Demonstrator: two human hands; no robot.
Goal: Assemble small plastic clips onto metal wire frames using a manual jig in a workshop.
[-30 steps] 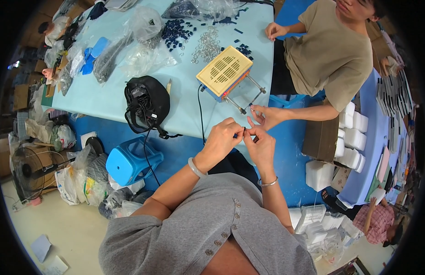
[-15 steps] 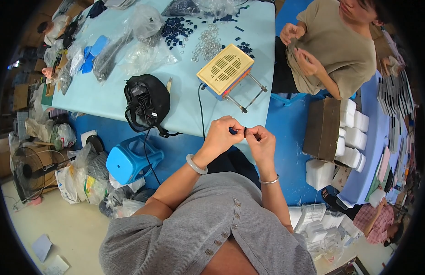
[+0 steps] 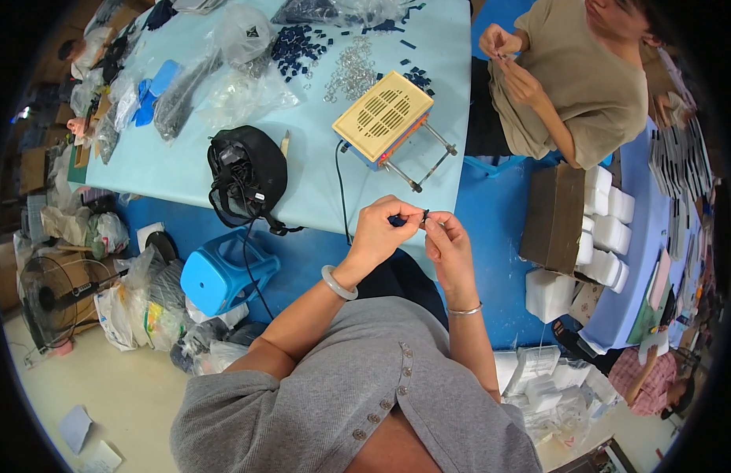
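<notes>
A small dark piece [image 3: 425, 214] sits between the fingertips of both hands, just beyond the person's lap. The left hand [image 3: 377, 230] pinches it with thumb and forefinger, and a dark blue bit [image 3: 398, 221] shows within that hand's curl; whether the two are one part cannot be told. The right hand [image 3: 452, 251] meets it from the other side, thumb and forefinger pressed together at the piece. The step in hand appears to be fine fitting or adjusting of this piece, held in the air. The next move seems to call for a firm left pinch while the right fingertips shift lightly.

Just ahead of the hands, on the pale blue table [image 3: 308, 150], stands a cream-topped device [image 3: 383, 116], its metal rods [image 3: 435, 164] jutting toward them. Left of it lies a black bag [image 3: 251, 169]. Farther ahead are clear rings [image 3: 353, 71] and a pile of dark blue pieces [image 3: 296, 51]. To the right of the hands and farther ahead, a co-worker [image 3: 582, 94] brings both hands together.
</notes>
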